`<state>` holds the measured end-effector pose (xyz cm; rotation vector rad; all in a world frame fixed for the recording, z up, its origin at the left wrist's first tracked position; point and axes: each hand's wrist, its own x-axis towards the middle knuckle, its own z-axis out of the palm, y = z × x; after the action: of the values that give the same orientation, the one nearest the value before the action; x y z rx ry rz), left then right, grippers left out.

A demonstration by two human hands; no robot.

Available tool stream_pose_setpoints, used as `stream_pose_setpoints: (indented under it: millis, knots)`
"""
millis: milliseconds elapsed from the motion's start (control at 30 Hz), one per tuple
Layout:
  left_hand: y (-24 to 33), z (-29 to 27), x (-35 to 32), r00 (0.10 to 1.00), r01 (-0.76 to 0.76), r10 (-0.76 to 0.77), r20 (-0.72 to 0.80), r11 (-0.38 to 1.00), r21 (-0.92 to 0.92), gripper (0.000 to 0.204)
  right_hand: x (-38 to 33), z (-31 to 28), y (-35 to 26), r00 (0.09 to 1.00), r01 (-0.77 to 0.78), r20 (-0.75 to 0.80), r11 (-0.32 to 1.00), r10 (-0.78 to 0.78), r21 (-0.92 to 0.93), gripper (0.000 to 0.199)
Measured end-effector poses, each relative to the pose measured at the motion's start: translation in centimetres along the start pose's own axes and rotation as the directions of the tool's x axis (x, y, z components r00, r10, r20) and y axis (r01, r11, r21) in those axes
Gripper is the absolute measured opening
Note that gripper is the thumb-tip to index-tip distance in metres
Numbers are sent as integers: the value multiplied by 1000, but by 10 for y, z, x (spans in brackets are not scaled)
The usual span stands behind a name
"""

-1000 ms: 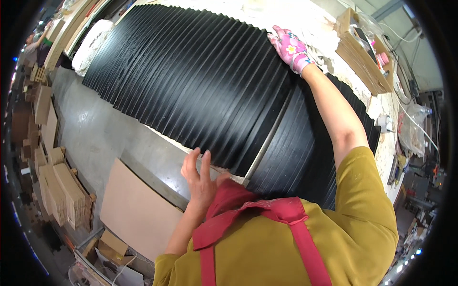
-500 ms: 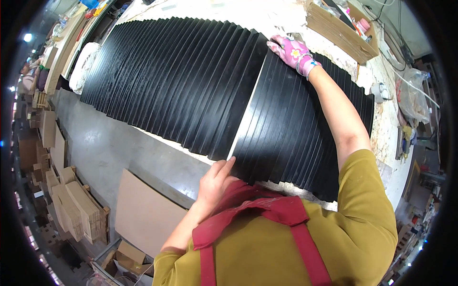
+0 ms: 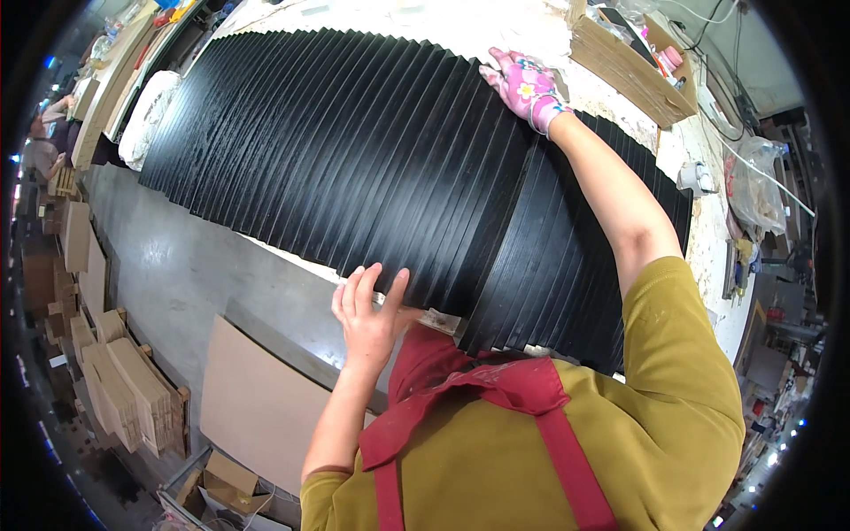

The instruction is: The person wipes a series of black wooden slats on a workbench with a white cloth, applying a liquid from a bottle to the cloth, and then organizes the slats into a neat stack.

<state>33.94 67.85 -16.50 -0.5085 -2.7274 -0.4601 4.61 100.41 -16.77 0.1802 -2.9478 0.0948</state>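
Note:
Long black strips (image 3: 319, 150) lie side by side across the table, their ends stepped unevenly along both edges. A second group of black strips (image 3: 558, 248) lies to the right, against the first. At the far ends of the strips, near where the groups meet, is my right hand (image 3: 529, 91) in a pink flowered glove, fingers apart. Bare, my left hand (image 3: 365, 311) is at the near ends of the left group, fingers spread and the tips at the strip edge. Neither hand is wrapped round a strip.
The white table (image 3: 443, 22) shows beyond the strips. At the back right stands an open cardboard box (image 3: 629, 71) with small items, and a clear plastic bag (image 3: 757, 190) hangs below it. Cardboard sheets (image 3: 257, 398) stand at the lower left, beside stacked flat cartons (image 3: 133, 389).
The white gap between the two groups of strips has closed. My left hand has moved left along the near edge and spread its fingers. My right hand has shifted slightly left and away.

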Motion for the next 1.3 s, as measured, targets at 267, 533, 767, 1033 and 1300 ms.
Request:
stream_pose_setpoints:
  millis: [267, 533, 767, 1033, 1300]
  knots:
    - [61, -24, -12, 938, 8, 154, 309, 885, -465, 62, -65, -43, 115, 991, -129, 76, 960, 114, 247, 50]
    - [85, 1, -30, 959, -88, 176, 220, 930, -357, 63, -92, -32, 71, 998, 8, 54, 997, -12, 75, 52]
    - [101, 6, -34, 945, -125, 222, 240, 924, -361, 64, -115, -20, 90, 998, -17, -50, 993, 23, 113, 50]
    - [72, 6, -10, 954, -257, 262, 144, 965, -49, 57, -64, -19, 58, 991, -87, 95, 995, 92, -52, 61]
    - [99, -12, -11, 891, -283, 417, 178, 819, -499, 66, -186, -104, 143, 982, -133, -76, 916, 174, 378, 62]
